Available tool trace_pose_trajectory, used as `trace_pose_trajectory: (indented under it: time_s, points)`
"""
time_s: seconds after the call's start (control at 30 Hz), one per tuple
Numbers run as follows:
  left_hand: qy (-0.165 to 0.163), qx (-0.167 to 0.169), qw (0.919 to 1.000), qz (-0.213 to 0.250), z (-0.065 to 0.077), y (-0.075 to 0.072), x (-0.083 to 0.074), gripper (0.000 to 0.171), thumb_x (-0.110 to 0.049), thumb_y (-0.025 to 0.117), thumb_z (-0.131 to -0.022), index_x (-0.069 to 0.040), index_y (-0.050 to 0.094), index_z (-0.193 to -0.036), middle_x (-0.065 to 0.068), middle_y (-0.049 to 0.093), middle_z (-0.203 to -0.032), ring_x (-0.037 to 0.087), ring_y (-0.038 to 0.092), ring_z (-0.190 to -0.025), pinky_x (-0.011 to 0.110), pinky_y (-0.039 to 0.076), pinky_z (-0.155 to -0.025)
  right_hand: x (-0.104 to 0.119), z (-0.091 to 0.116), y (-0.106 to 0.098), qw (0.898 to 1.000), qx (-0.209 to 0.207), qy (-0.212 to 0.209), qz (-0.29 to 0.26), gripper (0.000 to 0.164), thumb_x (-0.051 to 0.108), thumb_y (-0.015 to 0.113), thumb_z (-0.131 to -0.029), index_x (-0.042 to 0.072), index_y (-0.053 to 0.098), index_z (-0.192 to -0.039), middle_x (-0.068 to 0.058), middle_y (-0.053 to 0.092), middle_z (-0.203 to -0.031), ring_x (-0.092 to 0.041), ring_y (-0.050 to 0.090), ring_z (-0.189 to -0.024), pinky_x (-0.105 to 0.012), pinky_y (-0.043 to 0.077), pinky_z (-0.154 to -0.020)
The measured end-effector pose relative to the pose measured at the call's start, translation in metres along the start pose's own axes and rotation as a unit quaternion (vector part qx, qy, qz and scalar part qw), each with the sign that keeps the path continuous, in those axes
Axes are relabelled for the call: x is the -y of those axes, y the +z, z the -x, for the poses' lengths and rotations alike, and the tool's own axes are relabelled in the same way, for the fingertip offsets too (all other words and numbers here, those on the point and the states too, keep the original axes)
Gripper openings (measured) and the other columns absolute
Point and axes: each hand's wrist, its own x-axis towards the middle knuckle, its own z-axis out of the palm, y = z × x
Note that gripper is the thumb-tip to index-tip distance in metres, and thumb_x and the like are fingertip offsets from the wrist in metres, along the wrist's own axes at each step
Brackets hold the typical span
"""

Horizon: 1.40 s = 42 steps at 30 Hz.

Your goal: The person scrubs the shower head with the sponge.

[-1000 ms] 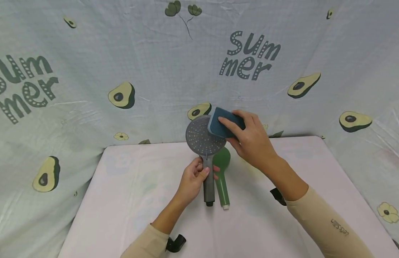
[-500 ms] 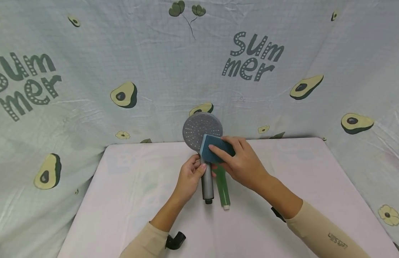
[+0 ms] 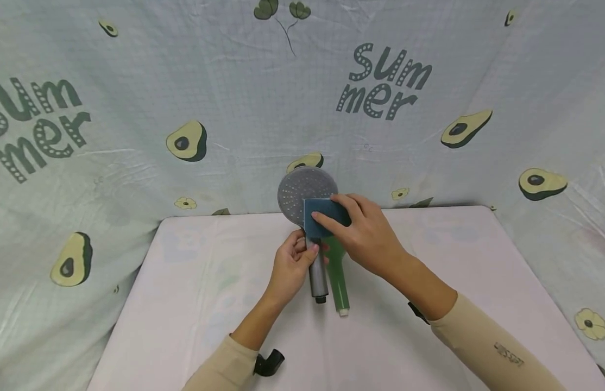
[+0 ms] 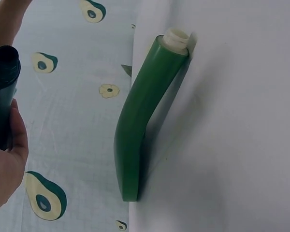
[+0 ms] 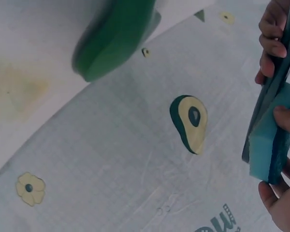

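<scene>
My left hand (image 3: 293, 266) grips the handle of a grey shower head (image 3: 302, 187), holding it upright with its nozzle face toward the head camera. In my right hand (image 3: 373, 233) is a blue sponge (image 3: 322, 217), pinched between fingers and thumb. The sponge lies against the lower part of the shower head's face and the neck, hiding them. In the right wrist view, the light blue side of the sponge (image 5: 268, 140) meets the shower head's edge. Behind them a green shower head (image 3: 336, 277) lies on the table, its upper part covered by the right hand and sponge.
The table (image 3: 209, 304) has a pale cloth over it. A black curved piece (image 3: 269, 363) is by the left sleeve, and another dark piece (image 3: 418, 312) shows beside the right forearm. A patterned curtain (image 3: 253, 108) hangs behind the table.
The sponge has moved down and left from the right edge of the shower head's face to its lower part and neck. My left hand keeps its grip on the handle.
</scene>
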Motion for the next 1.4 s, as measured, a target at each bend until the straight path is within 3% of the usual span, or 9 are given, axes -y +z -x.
trace_pose_trajectory:
  time_s: [0.27, 0.37, 0.5, 0.73, 0.87, 1.0, 1.1, 1.23, 1.4]
  points:
    - [-0.002, 0.008, 0.9998, -0.019, 0.001, 0.001, -0.001, 0.044, -0.007, 0.057, -0.106, 0.003, 0.042, -0.146, 0.030, 0.069, -0.121, 0.013, 0.073, -0.090, 0.025, 0.058, -0.091, -0.007, -0.017, -0.007, 0.999, -0.021, 0.028, 0.006, 0.057, 0.010, 0.083, -0.087, 0.025, 0.066, -0.139, -0.024, 0.058, -0.136, -0.044, 0.058, -0.118, -0.056, 0.054, -0.098]
    - [0.001, 0.008, 0.9998, -0.018, 0.002, 0.000, -0.001, 0.044, -0.007, 0.057, -0.106, 0.002, 0.042, -0.147, 0.029, 0.069, -0.121, 0.013, 0.074, -0.090, 0.026, 0.059, -0.092, -0.004, -0.019, -0.008, 1.000, -0.013, 0.009, 0.009, 0.058, 0.008, 0.081, -0.087, 0.024, 0.065, -0.140, -0.023, 0.058, -0.137, -0.043, 0.058, -0.119, -0.055, 0.055, -0.096]
    - [0.004, 0.002, 0.9999, -0.009, 0.002, -0.004, 0.000, 0.043, -0.005, 0.057, -0.105, 0.003, 0.043, -0.145, 0.032, 0.068, -0.121, 0.018, 0.075, -0.091, 0.028, 0.059, -0.093, 0.006, -0.013, -0.006, 1.000, 0.001, -0.020, 0.010, 0.060, 0.011, 0.083, -0.086, 0.025, 0.064, -0.141, -0.023, 0.058, -0.137, -0.041, 0.059, -0.117, -0.053, 0.057, -0.091]
    - [0.013, -0.012, 0.9998, 0.000, 0.002, -0.010, -0.002, 0.046, -0.005, 0.056, -0.106, 0.006, 0.041, -0.148, 0.029, 0.057, -0.136, 0.009, 0.071, -0.105, 0.022, 0.057, -0.094, 0.017, 0.001, 0.002, 0.999, 0.000, -0.004, -0.047, 0.066, 0.025, 0.088, -0.084, 0.025, 0.060, -0.144, -0.024, 0.055, -0.139, -0.040, 0.057, -0.121, -0.051, 0.054, -0.100]
    - [0.015, 0.024, 0.9990, 0.034, 0.003, -0.010, -0.003, 0.047, -0.006, 0.052, -0.108, 0.009, 0.038, -0.150, 0.032, 0.053, -0.137, 0.010, 0.073, -0.095, 0.025, 0.060, -0.091, 0.018, 0.011, 0.008, 0.994, -0.028, 0.012, -0.105, 0.062, 0.021, 0.083, -0.089, 0.023, 0.057, -0.145, -0.025, 0.050, -0.144, -0.041, 0.052, -0.128, -0.054, 0.050, -0.104]
    - [0.014, 0.072, 0.9962, 0.047, 0.003, -0.010, -0.004, 0.048, -0.012, 0.050, -0.110, 0.007, 0.037, -0.153, 0.030, 0.054, -0.135, 0.014, 0.074, -0.093, 0.028, 0.060, -0.093, 0.019, 0.018, 0.014, 0.987, -0.071, 0.022, -0.145, 0.039, 0.026, 0.062, -0.105, 0.021, 0.056, -0.144, -0.027, 0.046, -0.145, -0.042, 0.050, -0.130, -0.055, 0.049, -0.104]
    - [0.006, 0.114, 0.9920, 0.055, 0.003, -0.009, -0.005, 0.048, -0.014, 0.047, -0.111, 0.004, 0.036, -0.154, 0.025, 0.059, -0.126, 0.015, 0.074, -0.093, 0.029, 0.059, -0.094, 0.018, 0.019, 0.015, 0.983, -0.102, 0.033, -0.150, 0.035, 0.032, 0.050, -0.109, 0.020, 0.056, -0.142, -0.029, 0.046, -0.142, -0.043, 0.051, -0.128, -0.056, 0.052, -0.100]
    - [-0.010, 0.161, 0.9835, 0.083, 0.003, -0.009, -0.005, 0.049, -0.012, 0.043, -0.112, 0.008, 0.032, -0.154, 0.014, 0.062, -0.113, 0.014, 0.074, -0.092, 0.028, 0.060, -0.092, 0.012, 0.015, 0.010, 0.977, -0.132, 0.060, -0.153, 0.037, 0.033, 0.052, -0.107, 0.019, 0.057, -0.141, -0.029, 0.047, -0.141, -0.045, 0.052, -0.127, -0.057, 0.054, -0.098]
    - [-0.021, 0.174, 0.9809, 0.085, 0.004, -0.010, -0.004, 0.048, -0.011, 0.043, -0.112, 0.015, 0.031, -0.150, 0.008, 0.064, -0.109, 0.012, 0.074, -0.091, 0.026, 0.060, -0.088, -0.001, 0.005, -0.001, 0.962, -0.130, 0.121, -0.206, 0.049, 0.038, 0.058, -0.104, 0.014, 0.055, -0.147, -0.028, 0.045, -0.146, -0.043, 0.050, -0.130, -0.055, 0.053, -0.098]
